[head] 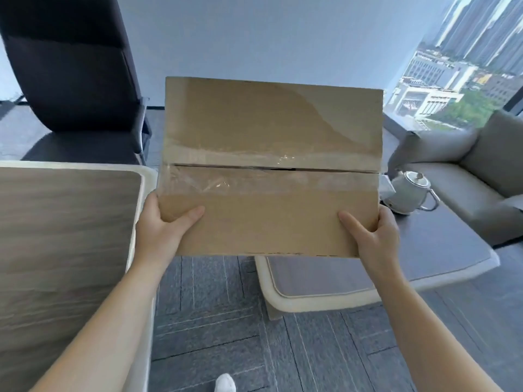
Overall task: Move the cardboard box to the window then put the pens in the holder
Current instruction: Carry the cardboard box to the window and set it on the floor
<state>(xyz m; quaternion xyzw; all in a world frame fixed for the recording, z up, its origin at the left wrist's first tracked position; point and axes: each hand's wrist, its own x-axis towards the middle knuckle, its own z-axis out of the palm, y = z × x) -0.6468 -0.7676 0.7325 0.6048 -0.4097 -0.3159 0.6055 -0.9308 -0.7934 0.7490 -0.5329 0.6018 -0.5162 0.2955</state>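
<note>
Right now the cardboard box (271,165) is off any surface, carried in the air in front of the person, with its taped top seam running left to right across the view. Both hands hold it at its near corners: the left hand (161,224) has its grip clamped on the near left corner, thumb pressed on top, and the right hand (373,230) is clamped the same way on the near right corner. The other fingers go under the box and cannot be seen.

The window (458,60) lies ahead and to the right of the box, so the right hand is the nearer one to it. Between the box and the glass stand a low dark surface (441,239) with a kettle (410,190) on it, and a grey sofa (481,171) beyond. A wood-topped surface (65,227) is just to the left, and a black chair (76,75) stands behind it.

By my reading the first step is under way: the box has yet to reach the window, and its long axis would have to swing rightward as it travels. No pens or holder show here, so that part looks not yet begun.
</note>
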